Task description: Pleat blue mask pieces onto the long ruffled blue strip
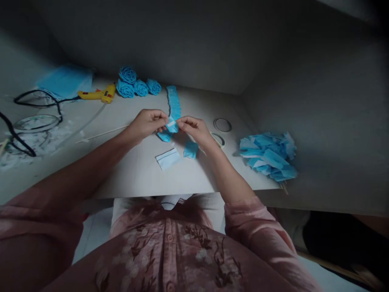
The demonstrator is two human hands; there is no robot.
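Blue strip pinched between my two hands.

My left hand (148, 123) and right hand (194, 127) grip the blue strip (173, 109) between them; its length runs away from my fingers toward the paper roses (136, 84).

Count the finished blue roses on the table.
4. The blue roses cluster at the table's far edge beside the yellow glue gun: one behind, three in a row before it. Others may be hidden.

I wear a dusty-pink button-front shirt (170, 259) embroidered with dark stems and pale flowers, its sleeves pushed up above my elbows, leaving my forearms and both hands bare.
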